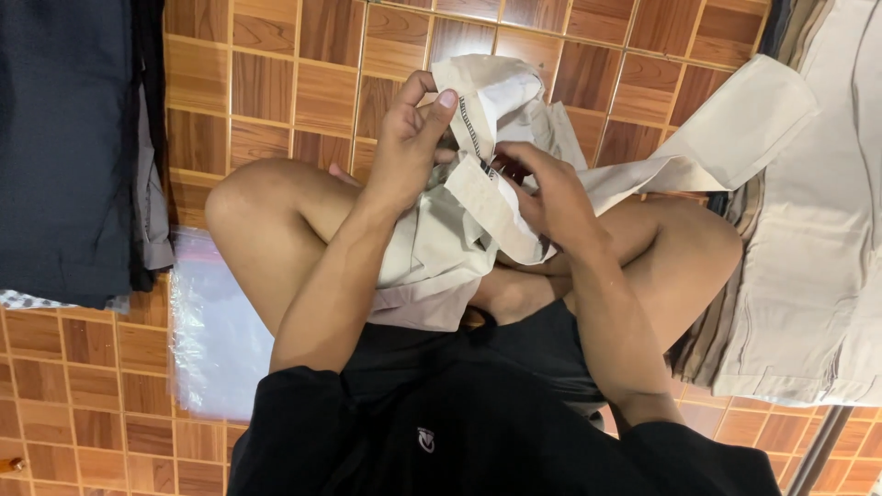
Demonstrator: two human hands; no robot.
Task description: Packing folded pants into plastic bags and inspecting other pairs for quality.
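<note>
— Tiled wooden floor (276, 83) all around; where's the cloth?
— Centre frame, on my lap: beige garment (441, 248). My left hand (404, 147) pinches its waistband, my right hand (551, 197) grips the seam.
— Risk?
— Probably the fabric slipping, if my pinch loosens.

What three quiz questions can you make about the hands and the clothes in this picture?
1. True or false: both hands hold the beige garment.
2. Which lies beside the person's left knee? A) clear plastic bags B) a red bucket C) a book
3. What colour is the folded pile at the left edge?

Key: 1 true: left hand and right hand both grip it. 2 A. 3 Dark navy.
</note>
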